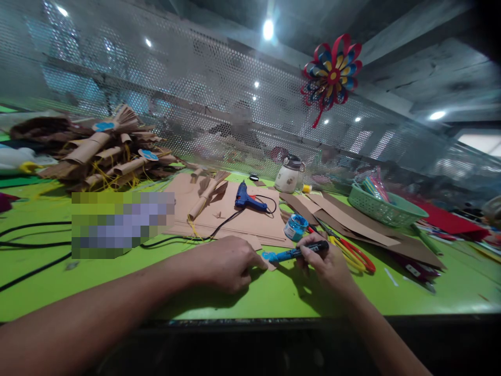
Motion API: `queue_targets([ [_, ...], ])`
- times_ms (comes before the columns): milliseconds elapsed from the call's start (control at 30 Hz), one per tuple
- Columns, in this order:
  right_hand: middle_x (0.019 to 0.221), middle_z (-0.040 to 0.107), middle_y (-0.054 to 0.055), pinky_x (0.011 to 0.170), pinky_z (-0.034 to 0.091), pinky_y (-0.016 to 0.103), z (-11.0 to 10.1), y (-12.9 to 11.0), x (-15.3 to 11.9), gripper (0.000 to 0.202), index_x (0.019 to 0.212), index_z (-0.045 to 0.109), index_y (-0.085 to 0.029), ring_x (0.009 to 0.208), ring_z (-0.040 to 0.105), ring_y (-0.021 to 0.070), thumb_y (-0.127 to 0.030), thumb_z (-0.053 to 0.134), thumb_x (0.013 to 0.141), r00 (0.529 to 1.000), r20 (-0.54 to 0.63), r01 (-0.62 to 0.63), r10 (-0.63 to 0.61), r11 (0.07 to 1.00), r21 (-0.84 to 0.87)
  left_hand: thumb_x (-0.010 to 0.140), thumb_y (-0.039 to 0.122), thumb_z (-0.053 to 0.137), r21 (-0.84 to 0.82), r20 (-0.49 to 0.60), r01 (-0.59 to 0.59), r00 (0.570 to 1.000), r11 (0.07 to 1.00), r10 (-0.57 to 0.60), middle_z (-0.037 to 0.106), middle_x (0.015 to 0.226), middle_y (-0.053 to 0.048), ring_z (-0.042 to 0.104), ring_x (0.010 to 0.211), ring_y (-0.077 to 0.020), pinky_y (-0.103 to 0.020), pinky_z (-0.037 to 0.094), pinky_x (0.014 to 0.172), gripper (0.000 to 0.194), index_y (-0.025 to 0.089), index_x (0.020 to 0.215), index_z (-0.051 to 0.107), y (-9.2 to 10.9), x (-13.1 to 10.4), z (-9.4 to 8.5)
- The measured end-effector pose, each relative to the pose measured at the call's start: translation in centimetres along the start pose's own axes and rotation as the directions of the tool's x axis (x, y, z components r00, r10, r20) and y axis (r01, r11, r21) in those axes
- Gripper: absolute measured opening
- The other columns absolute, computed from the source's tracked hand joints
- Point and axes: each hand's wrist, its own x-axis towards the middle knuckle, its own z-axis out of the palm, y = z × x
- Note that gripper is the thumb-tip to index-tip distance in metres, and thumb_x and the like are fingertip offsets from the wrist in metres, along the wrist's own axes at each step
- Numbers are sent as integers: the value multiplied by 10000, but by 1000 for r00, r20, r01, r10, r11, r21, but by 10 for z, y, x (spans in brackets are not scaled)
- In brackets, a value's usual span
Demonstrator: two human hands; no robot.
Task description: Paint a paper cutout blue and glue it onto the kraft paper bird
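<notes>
My right hand (321,261) is closed round a black marker pen (293,254), whose end is coated in blue paint. That end rests on a small piece of brown kraft paper (271,265), partly painted blue. From the other side, my left hand (229,263) presses the piece to the table with its index finger, the other fingers curled under. Just beyond the pen stands an open jar of blue paint (296,228). Scissors with red and yellow handles (358,256) lie to the right of my right hand.
A blue glue gun (249,200) with a black cord lies on stacked kraft sheets (230,224). Rolled paper bundles (94,149) pile up at left. A green basket (387,209), brown card strips (352,216) and a white jar (288,175) stand farther back, before a perforated screen (176,104).
</notes>
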Motion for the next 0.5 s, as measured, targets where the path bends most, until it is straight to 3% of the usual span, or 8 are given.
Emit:
queue_targets([
  [500,544,599,-17,444,441,247,0,-1,1,239,829,553,-186,436,529,127,-423,565,855,1000,-12,10,-10,1000,-11,726,93,528,2,27,10,1000,1000,-10,727,906,-74,647,822,-218,-295,444,706,570,288,1252,625,3,0,-3],
])
